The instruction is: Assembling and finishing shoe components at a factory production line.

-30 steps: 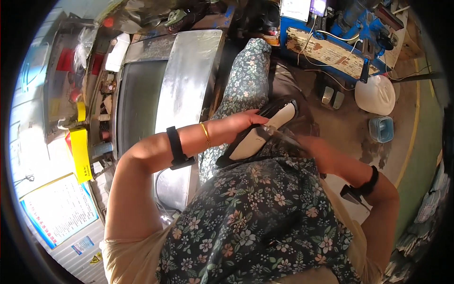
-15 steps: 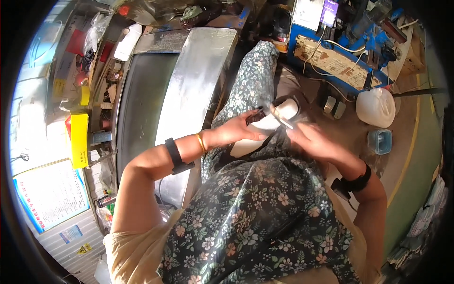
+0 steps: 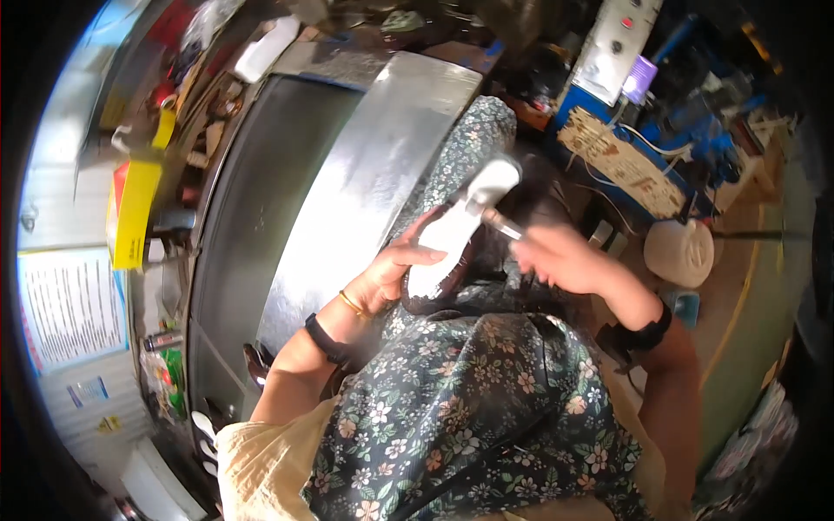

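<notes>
My left hand (image 3: 388, 271) is closed around a dark shoe (image 3: 451, 282), its thumb lying across the white sole (image 3: 441, 236), which faces up. The shoe lies tilted above my lap, its heel end pointing away from me. In my right hand (image 3: 563, 259) is a small brush (image 3: 504, 224) with a pale handle. Its tip meets the sole, or nearly so, close to the narrow waist before the heel; blur hides the exact contact. A floral apron (image 3: 469, 391) covers my lap beneath both hands.
A shiny metal-topped bench (image 3: 347, 208) stands to my left, with a cluttered shelf and a yellow box (image 3: 137, 215) beyond it. At the far right are a blue machine (image 3: 673, 191) with cables, a white plastic jug (image 3: 679, 253) and a bluish container (image 3: 686, 307).
My left hand has turned the shoe more upright and shifted it left, baring more of its sole. My right hand still holds the brush at the sole. The head view has also turned.
</notes>
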Demonstrator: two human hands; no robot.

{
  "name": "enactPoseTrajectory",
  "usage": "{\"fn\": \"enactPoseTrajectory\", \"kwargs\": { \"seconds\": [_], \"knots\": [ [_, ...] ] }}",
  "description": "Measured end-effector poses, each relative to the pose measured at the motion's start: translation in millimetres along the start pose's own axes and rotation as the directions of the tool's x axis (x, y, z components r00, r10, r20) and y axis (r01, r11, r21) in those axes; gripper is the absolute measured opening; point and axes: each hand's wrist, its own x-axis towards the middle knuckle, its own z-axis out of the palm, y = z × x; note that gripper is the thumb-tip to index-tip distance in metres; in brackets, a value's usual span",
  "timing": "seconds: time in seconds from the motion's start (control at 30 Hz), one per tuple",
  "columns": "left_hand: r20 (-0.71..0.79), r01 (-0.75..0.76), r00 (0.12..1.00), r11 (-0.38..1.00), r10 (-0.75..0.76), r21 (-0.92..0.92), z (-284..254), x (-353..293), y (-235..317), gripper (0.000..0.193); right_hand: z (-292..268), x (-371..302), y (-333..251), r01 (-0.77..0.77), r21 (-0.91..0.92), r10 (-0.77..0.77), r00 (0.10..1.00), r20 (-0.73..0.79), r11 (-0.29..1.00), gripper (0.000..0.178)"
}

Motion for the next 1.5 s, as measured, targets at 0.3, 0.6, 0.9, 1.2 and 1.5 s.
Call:
{"fn": "enactPoseTrajectory", "kwargs": {
  "seconds": [0.3, 0.6, 0.9, 1.2, 1.5],
  "knots": [
    [-0.451, -0.548, 0.680, 0.810, 0.578, 0.211, -24, -43, 28, 0.094, 10, 112, -6, 0.127, 0.448, -0.014, 0.969, -0.247, 0.885, 0.029],
    [-0.101, -0.520, 0.811, 0.788, 0.577, 0.330, 20, 1, 3, 0.097, 9, 92, -18, 0.316, 0.118, -0.235, 0.865, -0.443, 0.941, 0.043],
    [0.332, -0.227, 0.934, 0.500, -0.131, 0.836, -14, 93, 15, 0.062, -32, 25, 64, 0.054, -0.126, -0.084, 0.964, -0.251, 0.991, 0.028],
    [0.074, 0.081, 0.975, 0.645, -0.210, 0.760, 14, 102, -27, 0.062, -13, -59, 31, 0.079, -0.131, -0.119, 0.935, -0.334, 0.988, 0.019],
    [-0.002, 0.073, 0.991, 0.529, -0.134, 0.845, 24, 81, -51, 0.066, -20, -75, 59, -0.321, 0.204, 0.274, 0.934, 0.229, 0.925, 0.031]
  ]
}}
